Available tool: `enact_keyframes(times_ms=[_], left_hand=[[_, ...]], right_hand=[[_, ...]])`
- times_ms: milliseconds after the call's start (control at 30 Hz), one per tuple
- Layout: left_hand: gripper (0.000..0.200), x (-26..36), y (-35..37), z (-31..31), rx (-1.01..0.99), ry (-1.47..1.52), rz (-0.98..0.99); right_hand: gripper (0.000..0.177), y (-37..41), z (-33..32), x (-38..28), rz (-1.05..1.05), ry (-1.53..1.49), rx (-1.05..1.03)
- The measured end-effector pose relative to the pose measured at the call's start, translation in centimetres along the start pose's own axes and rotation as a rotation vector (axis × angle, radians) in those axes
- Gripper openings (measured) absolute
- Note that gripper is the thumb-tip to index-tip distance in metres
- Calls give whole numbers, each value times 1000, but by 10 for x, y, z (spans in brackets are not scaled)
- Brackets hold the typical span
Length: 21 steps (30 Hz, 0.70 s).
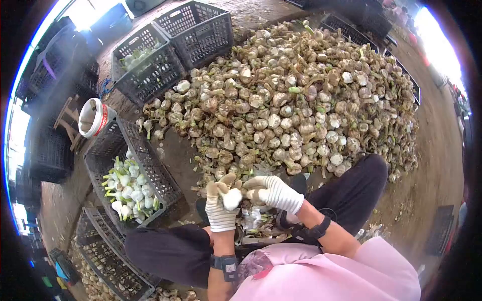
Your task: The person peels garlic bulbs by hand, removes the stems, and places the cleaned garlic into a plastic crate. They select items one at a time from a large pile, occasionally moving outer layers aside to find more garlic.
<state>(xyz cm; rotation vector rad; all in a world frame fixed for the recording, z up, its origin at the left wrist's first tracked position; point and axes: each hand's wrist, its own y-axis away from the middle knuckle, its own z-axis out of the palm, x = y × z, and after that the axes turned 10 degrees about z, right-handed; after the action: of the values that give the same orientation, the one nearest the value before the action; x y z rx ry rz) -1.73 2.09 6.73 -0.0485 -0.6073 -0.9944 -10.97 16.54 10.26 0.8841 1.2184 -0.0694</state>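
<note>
A peeled white garlic bulb (232, 199) is held in my left hand (221, 204), which wears a striped glove with tan fingers. Close beside it on the right, my right hand (273, 193), gloved the same way, has its fingers bent together near the bulb; what they hold, if anything, is hidden. Just beyond both hands rises a large pile of unpeeled garlic (281, 110). White peelings (256, 220) lie between my legs below the hands. To the left, clean white bulbs with green stems (131, 188) lie in a black crate (150, 160).
Two black crates (196, 37) stand behind the pile at upper left, one holding some garlic. A white bucket (94, 118) sits beside the left crate. Another black crate (113, 261) is at lower left. My bent knees (369, 173) flank the hands.
</note>
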Motion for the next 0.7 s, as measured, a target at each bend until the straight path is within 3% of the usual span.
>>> enact_keyframes(times_ms=[33, 100, 267, 433, 533, 600, 700], left_hand=[[39, -3, 2, 6, 74, -226, 13], [26, -17, -3, 5, 40, -727, 201], [18, -25, 1, -1, 233, -587, 120], [18, -28, -3, -5, 205, -701, 174], [17, -29, -4, -8, 243, -682, 145], [16, -29, -6, -8, 416, -588, 6], [18, -29, -4, -5, 326, -613, 142]], right_hand=[[29, 9, -1, -16, 213, -316, -87], [30, 5, 2, -8, 213, -442, -62], [33, -11, 8, 6, 238, -493, -6], [30, -14, 12, 7, 190, -309, 60], [30, -14, 7, 15, 188, -354, 26], [30, -8, 5, 8, 186, -403, 4], [23, -2, 7, 3, 238, -427, 24]])
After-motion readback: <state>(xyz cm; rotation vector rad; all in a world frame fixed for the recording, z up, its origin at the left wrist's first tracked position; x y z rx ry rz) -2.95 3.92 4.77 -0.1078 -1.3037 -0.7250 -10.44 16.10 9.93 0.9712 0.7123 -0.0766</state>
